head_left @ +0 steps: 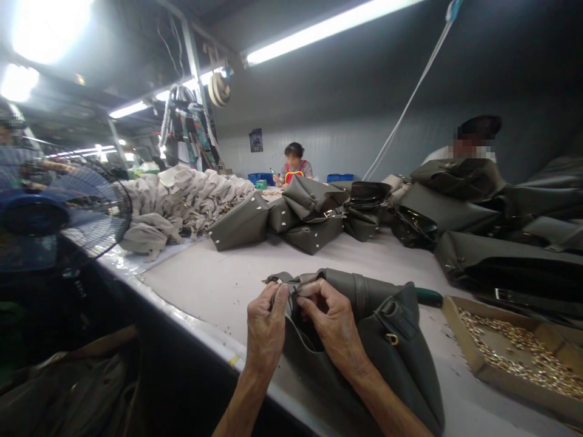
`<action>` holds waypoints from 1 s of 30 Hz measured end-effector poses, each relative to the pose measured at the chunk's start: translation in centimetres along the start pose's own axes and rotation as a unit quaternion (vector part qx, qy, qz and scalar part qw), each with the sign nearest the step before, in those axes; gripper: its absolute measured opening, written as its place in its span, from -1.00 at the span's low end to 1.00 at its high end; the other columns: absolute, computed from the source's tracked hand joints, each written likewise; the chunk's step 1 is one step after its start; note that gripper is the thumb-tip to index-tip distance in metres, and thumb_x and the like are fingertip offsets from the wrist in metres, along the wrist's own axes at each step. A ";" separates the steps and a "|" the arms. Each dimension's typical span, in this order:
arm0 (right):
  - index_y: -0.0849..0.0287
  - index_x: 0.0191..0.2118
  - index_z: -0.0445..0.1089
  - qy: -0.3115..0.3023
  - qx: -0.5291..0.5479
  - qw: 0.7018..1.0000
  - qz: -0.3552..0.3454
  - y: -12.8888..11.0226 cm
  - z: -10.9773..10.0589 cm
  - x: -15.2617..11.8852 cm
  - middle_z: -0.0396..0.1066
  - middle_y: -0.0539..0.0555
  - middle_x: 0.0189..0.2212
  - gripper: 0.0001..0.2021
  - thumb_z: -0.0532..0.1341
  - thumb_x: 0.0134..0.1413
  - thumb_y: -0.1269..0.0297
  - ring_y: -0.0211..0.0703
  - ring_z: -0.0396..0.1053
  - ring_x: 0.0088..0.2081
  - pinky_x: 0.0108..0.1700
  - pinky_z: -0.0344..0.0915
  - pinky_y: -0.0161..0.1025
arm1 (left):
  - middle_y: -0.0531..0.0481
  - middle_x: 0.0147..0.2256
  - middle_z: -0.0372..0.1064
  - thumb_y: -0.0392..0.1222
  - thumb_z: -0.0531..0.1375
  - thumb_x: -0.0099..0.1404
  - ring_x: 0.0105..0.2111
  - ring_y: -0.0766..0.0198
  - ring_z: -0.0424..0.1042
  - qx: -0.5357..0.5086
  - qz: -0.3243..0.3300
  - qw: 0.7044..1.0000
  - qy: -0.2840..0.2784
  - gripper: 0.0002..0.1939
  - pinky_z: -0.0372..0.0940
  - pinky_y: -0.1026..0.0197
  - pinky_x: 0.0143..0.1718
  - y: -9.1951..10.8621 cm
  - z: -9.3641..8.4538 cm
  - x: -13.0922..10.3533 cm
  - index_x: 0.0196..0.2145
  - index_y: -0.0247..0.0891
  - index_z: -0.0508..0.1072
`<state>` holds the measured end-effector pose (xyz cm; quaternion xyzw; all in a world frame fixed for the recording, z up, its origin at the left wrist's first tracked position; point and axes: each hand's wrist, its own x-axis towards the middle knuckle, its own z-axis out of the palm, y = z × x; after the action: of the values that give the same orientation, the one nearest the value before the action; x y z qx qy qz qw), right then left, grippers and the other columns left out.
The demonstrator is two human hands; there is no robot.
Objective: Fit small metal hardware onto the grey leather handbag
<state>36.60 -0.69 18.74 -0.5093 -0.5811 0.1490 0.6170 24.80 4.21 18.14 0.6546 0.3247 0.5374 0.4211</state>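
A dark olive-grey handbag (387, 340) lies on its side at the near edge of the white worktable (214, 285). My left hand (266, 328) grips the rim of the bag's opening from the left. My right hand (332, 321) pinches the same rim from the right, its fingers curled over the edge and partly inside the opening. A strap with a brass ring (392, 337) runs across the bag's side. What my fingertips hold inside the opening is hidden.
A cardboard tray of small brass fittings (514, 355) sits to the right, a green-handled tool (428, 297) behind the bag. Finished olive bags (314, 218) and beige bags (182, 200) are piled further back. A blue fan (54, 212) stands left. Two people sit beyond.
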 end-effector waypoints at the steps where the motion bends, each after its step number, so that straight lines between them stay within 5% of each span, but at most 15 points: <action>1: 0.19 -0.38 0.35 0.003 -0.008 1.000 -0.019 -0.1 0.1 -0.1 0.31 0.00 -0.43 -0.89 0.18 0.12 0.28 -0.14 0.27 -0.40 -0.33 0.19 -0.27 | 0.12 -0.50 0.09 0.05 0.04 0.36 -0.45 0.37 0.10 -0.007 -0.006 1.000 0.000 -0.64 0.07 0.34 -0.39 -0.1 0.1 0.0 -0.46 -0.28 0.27; 6: 0.19 -0.37 0.35 0.040 -0.054 0.995 -0.069 -0.4 0.5 -0.1 0.33 0.00 -0.40 -0.89 0.13 0.13 0.30 -0.16 0.28 -0.37 -0.29 0.19 -0.29 | 0.12 -0.51 0.10 0.09 0.05 0.35 -0.46 0.37 0.09 -0.026 -0.014 1.000 0.011 -0.61 0.07 0.33 -0.41 -0.3 0.4 0.0 -0.47 -0.28 0.28; 12: 0.19 -0.40 0.30 0.015 0.014 0.998 0.066 -0.5 0.4 0.1 0.27 -0.05 -0.57 -0.78 0.19 0.04 0.13 -0.17 0.25 -0.54 -0.47 0.20 -0.31 | 0.10 -0.47 0.17 0.02 0.04 0.35 -0.42 0.36 0.17 -0.003 0.032 0.999 0.003 -0.66 0.11 0.34 -0.35 0.0 0.2 0.1 -0.45 -0.28 0.32; 25: 0.15 -0.48 0.13 0.040 0.070 0.985 0.154 -0.2 1.1 0.8 0.25 -0.09 -0.68 -0.73 0.21 -0.14 0.10 -0.18 0.27 -0.68 -0.66 0.26 -0.37 | 0.09 -0.48 0.19 -0.11 0.04 0.38 -0.44 0.37 0.21 0.042 0.102 0.994 -0.027 -0.70 0.14 0.37 -0.36 -0.7 -0.2 0.2 -0.48 -0.26 0.34; 30: 0.17 -0.43 0.13 0.002 0.131 0.977 0.167 -0.1 0.7 1.2 0.27 -0.11 -0.65 -0.84 0.20 -0.04 0.36 -0.17 0.34 -0.63 -0.61 0.34 -0.37 | 0.05 -0.31 0.34 -0.03 0.14 0.29 -0.27 0.31 0.31 0.053 0.060 0.995 -0.060 -0.78 0.19 0.35 -0.20 -0.3 -0.8 0.7 -0.33 -0.25 0.43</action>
<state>36.34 0.54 19.36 -0.5146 -0.4622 0.3240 0.6454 24.17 5.06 18.25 0.7255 0.2870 0.5034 0.3714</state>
